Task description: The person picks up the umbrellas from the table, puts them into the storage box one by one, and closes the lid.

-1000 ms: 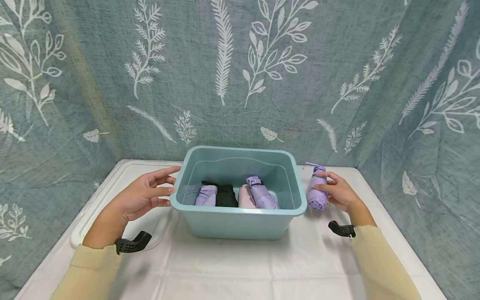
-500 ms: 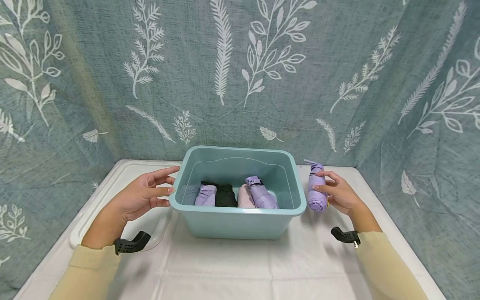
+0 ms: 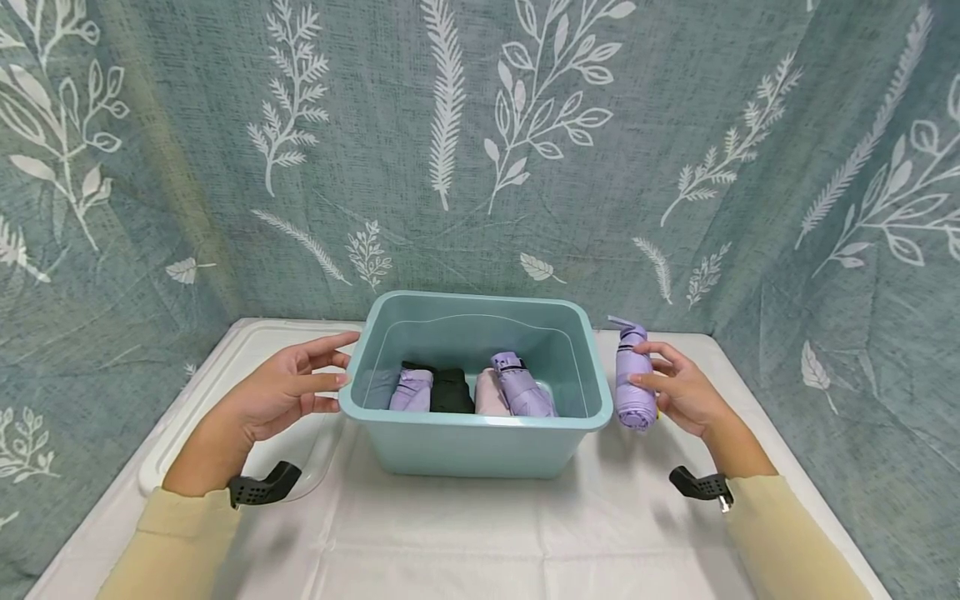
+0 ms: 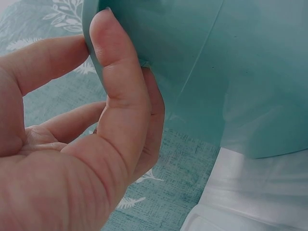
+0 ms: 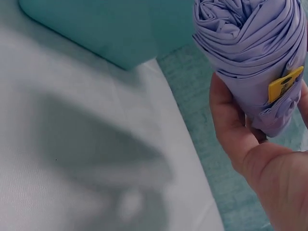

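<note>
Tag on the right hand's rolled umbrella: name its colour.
Yellow with dark marks; the tag shows best in the right wrist view.

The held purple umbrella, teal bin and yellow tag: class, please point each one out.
Held purple umbrella [image 3: 629, 365]: head view, rolled middle.
Teal bin [image 3: 472, 452]: head view, front wall.
Yellow tag [image 5: 285, 85]: right wrist view, its face.

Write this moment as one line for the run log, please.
left hand: touching tub rim | right hand: holding purple umbrella beside tub | in tub: four bundles

Grey-green cloth backdrop [image 3: 367, 142] — white leaf prints [image 3: 536, 266] across it — behind a white tablecloth [image 3: 435, 533].
</note>
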The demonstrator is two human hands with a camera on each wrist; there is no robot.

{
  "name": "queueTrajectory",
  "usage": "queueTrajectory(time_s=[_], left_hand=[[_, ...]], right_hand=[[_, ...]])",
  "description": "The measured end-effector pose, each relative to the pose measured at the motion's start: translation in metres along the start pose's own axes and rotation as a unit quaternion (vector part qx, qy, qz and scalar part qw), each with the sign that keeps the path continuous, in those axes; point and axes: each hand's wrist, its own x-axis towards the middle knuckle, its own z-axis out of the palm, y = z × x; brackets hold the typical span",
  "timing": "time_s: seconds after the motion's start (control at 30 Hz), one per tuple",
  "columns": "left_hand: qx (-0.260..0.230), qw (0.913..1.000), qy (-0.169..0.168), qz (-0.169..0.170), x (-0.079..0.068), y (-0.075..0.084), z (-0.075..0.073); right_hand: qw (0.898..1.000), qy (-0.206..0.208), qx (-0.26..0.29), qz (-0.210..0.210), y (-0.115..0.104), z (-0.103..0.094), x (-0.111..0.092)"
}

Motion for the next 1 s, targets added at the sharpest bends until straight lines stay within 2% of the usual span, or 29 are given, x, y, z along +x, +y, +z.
queueTrajectory(time_s=[0.27, 1.0], left_hand=[[-0.003, 1.0, -0.003, 0.003, 0.0, 0.001, 0.0], [-0.004, 1.0, -0.005, 0.003, 0.0, -0.002, 0.0]], right_hand=[[1.0, -0.014, 0.01, -0.02, -0.014, 0.006, -0.01], [0.996, -0.051, 0.056, -0.039, -0.045, 0.029, -0.027]])
